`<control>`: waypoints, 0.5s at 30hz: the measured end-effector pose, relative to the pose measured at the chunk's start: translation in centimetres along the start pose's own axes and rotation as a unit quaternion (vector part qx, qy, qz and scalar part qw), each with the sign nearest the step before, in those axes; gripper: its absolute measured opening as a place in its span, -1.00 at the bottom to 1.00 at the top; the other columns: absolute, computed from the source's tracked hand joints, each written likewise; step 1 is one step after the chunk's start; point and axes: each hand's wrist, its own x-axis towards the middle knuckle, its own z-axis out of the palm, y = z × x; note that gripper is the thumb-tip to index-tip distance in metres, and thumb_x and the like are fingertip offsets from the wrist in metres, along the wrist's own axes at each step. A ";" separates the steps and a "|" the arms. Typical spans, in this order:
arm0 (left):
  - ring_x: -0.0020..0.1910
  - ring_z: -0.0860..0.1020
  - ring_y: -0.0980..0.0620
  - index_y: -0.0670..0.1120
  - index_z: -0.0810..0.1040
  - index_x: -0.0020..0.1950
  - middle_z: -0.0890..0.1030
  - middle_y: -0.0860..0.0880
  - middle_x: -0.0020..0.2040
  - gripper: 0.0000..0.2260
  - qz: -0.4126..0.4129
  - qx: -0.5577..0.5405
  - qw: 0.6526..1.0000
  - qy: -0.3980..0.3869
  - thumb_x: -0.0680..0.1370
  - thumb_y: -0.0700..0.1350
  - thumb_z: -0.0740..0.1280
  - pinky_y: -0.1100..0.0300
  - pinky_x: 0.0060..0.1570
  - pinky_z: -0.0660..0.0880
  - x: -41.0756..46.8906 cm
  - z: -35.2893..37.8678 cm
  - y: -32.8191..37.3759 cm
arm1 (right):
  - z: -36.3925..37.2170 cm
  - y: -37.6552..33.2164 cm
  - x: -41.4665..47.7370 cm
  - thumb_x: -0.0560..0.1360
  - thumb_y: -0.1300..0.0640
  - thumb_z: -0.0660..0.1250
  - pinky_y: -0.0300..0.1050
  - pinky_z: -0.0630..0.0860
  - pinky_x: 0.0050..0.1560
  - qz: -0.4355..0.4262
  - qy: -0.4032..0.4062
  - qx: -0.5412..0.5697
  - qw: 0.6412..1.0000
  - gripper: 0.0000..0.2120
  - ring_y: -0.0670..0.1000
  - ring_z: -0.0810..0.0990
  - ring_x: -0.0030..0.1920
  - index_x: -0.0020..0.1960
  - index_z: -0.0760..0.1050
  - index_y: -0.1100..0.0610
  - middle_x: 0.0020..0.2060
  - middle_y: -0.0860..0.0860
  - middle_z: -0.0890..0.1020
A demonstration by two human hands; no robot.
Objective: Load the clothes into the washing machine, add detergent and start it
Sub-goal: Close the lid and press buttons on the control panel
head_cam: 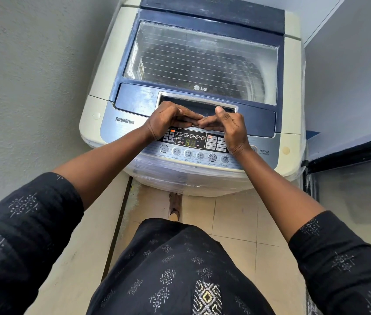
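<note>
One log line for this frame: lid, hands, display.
blue-framed clear-window washing-machine lid: closed | left hand: fingers on its front edge | right hand: same, thumb up | green digit display: lit

Grey textured plaster wall (21,76), upper left; pale smooth wall (350,64), upper right. Beige tiled floor (236,219) lower centre — cream raised ledge (77,258) lower left, black-framed glass panel (357,189) at right edge.

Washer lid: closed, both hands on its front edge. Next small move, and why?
Probably lift the lid by its front edge. It lies shut, and the left hand and right hand both rest straight fingers along that edge, below the handle recess. The display is lit, so power looks on. Through the glass the drum is just dark; no load can be confirmed.
</note>
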 end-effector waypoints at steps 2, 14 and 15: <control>0.08 0.62 -0.01 -0.17 0.59 0.11 0.65 -0.16 0.02 -0.55 0.001 0.000 1.000 -0.002 0.44 -0.19 -0.04 0.10 0.11 0.54 0.0 0.0 0.0 | 0.0 0.1 0.0 0.56 0.07 0.06 -0.22 0.63 -0.14 -0.001 -0.003 -0.001 1.000 -0.51 -0.06 0.70 -0.25 -0.08 0.61 0.43 -0.17 0.22 0.66; 0.05 0.63 0.02 -0.17 0.59 0.10 0.63 -0.19 0.06 -0.55 0.005 -0.003 1.000 0.001 0.44 -0.19 -0.03 0.14 0.08 0.56 0.0 0.0 0.0 | 0.0 0.0 -0.1 0.61 0.20 0.05 -0.21 0.63 -0.12 -0.005 0.004 -0.016 1.000 -0.56 -0.07 0.69 -0.25 -0.09 0.59 0.49 -0.13 0.34 0.65; 0.05 0.63 0.02 -0.18 0.59 0.10 0.63 -0.17 0.05 -0.55 0.005 -0.004 1.000 0.000 0.44 -0.19 -0.03 0.14 0.08 0.56 0.0 0.0 0.1 | 0.0 0.0 -0.1 0.62 0.22 0.05 -0.20 0.64 -0.12 -0.008 0.007 -0.020 1.000 -0.57 -0.05 0.69 -0.25 -0.08 0.59 0.49 -0.13 0.36 0.65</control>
